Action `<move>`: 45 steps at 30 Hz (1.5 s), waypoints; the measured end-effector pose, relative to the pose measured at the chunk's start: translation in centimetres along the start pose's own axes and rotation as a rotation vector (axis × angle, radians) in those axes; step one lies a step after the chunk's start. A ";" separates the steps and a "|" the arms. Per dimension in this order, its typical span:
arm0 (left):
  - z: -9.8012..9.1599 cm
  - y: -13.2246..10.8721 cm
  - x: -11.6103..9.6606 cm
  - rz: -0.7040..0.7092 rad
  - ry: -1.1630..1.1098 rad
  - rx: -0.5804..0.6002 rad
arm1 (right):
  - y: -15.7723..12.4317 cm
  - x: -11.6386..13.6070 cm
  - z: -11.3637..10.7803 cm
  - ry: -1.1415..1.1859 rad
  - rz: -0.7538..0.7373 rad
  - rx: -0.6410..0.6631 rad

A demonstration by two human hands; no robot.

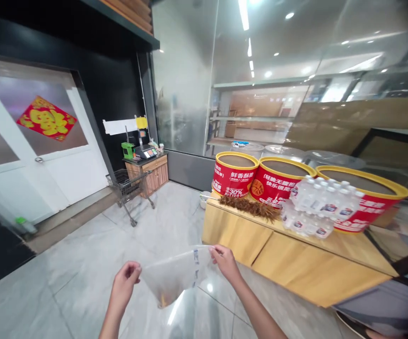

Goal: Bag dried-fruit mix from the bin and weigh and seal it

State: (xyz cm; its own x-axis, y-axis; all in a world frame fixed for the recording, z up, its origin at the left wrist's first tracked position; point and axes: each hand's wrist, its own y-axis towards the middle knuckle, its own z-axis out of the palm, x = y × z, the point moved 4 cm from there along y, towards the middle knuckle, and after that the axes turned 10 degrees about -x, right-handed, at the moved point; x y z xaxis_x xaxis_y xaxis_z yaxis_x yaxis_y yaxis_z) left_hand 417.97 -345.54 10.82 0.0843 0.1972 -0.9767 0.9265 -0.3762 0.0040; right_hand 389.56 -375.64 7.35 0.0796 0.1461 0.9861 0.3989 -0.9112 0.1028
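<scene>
Two hands (175,278) hold a clear plastic bag (174,275), fingers (218,253) pinched closed on its top edge, a little brown matter (165,299) sagging below the fingers

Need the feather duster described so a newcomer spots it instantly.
Find the pale wooden counter below three big red-and-yellow tubs. On top, left of the shrink-wrapped water bottles, lies a brown feather duster, the only shaggy thing there.
</scene>
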 end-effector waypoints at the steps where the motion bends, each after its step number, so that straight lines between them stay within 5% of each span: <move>1: 1.1 2.8 -0.6 0.003 0.003 0.013 | 2.3 0.1 0.9 0.002 -0.003 -0.012; 9: 10.8 23.6 -2.2 -0.004 -0.067 0.014 | 21.0 -2.2 8.2 0.026 -0.008 -0.042; 16: 19.5 42.0 -3.1 -0.039 -0.071 -0.025 | 40.8 -5.4 15.7 0.051 -0.001 -0.035; 23: 26.8 58.7 -5.6 -0.111 -0.125 -0.086 | 60.0 -4.7 22.1 0.046 -0.021 -0.021; 33: 40.6 86.1 -7.7 0.017 -0.060 0.062 | 85.1 -4.9 29.6 -0.032 -0.014 -0.128; 39: 47.6 99.7 -10.3 0.071 -0.028 0.093 | 99.0 -4.2 33.4 -0.046 -0.052 -0.135; 45: 53.4 112.3 -10.2 0.091 0.009 0.053 | 114.8 -6.1 38.9 -0.018 -0.073 -0.079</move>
State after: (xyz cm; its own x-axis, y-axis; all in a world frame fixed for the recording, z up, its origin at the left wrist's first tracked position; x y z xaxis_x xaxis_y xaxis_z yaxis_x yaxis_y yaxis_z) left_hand 501.61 -438.15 9.79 0.1703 0.1678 -0.9710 0.8944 -0.4399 0.0808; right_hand 470.39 -466.16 8.05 0.0699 0.2194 0.9731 0.3314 -0.9252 0.1847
